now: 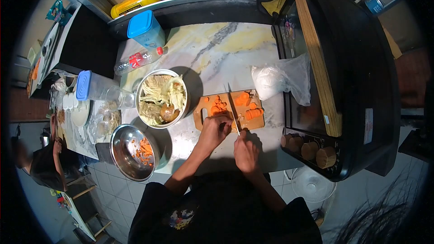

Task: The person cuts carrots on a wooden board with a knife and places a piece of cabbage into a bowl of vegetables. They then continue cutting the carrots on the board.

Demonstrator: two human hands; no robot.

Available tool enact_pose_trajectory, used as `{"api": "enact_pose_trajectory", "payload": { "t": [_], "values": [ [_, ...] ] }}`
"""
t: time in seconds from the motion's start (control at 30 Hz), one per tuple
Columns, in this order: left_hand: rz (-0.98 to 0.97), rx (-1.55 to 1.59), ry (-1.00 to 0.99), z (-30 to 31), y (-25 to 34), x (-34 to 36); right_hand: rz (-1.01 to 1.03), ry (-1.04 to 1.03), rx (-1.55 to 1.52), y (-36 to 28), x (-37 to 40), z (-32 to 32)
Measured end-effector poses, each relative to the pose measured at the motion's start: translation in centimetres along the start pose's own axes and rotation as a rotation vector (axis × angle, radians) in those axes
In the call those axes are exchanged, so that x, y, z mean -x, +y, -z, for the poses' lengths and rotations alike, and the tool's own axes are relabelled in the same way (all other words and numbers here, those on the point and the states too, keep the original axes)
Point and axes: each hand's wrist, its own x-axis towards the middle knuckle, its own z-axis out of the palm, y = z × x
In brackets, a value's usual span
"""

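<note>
Black sleeves (151, 203) lie nearest the camera, at six o'clock, with both forearms reaching toward twelve. The right hand (246, 152) is wrapped around the handle of the knife (233, 108), its blade lying across the cutting board (257, 125) and pointing roughly to twelve. The left hand (213, 133) sits just beside the blade, fingers bent inward; whether they pinch a piece I cannot tell.

Cut carrot lies on the board on both sides of the blade: small pieces (219, 107) toward ten o'clock, thicker ones (254, 113) toward three. For clean cuts, the guiding fingertips are best tucked behind the knuckles — flat side of the blade against them — with each piece steady on a cut face and the strokes even.

Farther out, a white pot (162, 72) of leaves (156, 88) stands between nine and ten o'clock, and a steel bowl (118, 154) with orange pieces (145, 150) at eight. A bag of white powder (270, 82) rests at two, near the black oven (361, 63) at three. A co-worker (45, 167) is well apart, between eight and nine.
</note>
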Motion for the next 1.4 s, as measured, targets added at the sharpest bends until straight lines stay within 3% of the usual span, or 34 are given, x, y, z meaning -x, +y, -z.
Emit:
{"api": "enact_pose_trajectory", "payload": {
  "t": [0.5, 0.57, 0.67, 1.07, 1.33, 1.4],
  "values": [
    [-0.024, 0.001, 0.004, 0.4, 0.4, -0.1, 0.15, 0.16, -0.221, 0.4, -0.8, 0.1],
    [0.121, 0.02, -0.087, 0.4, 0.3, 0.0, 0.131, 0.126, -0.232, 0.3, -0.7, 0.3],
    [0.227, 0.136, -0.054, 0.3, 0.8, -0.2, 0.116, 0.114, -0.25, -0.1, -0.2, 0.3],
    [0.36, 0.25, -0.031, -0.5, 1.0, -0.3, 0.092, 0.101, -0.265, 0.1, -0.4, 0.1],
    [0.328, 0.235, -0.027, -0.5, 0.5, -0.2, 0.093, -0.015, -0.255, 0.3, -0.7, 0.1],
    [0.294, 0.203, -0.014, -0.7, 0.1, -0.1, 0.115, 0.107, -0.237, 0.2, -0.5, -0.1]
  ]
}}
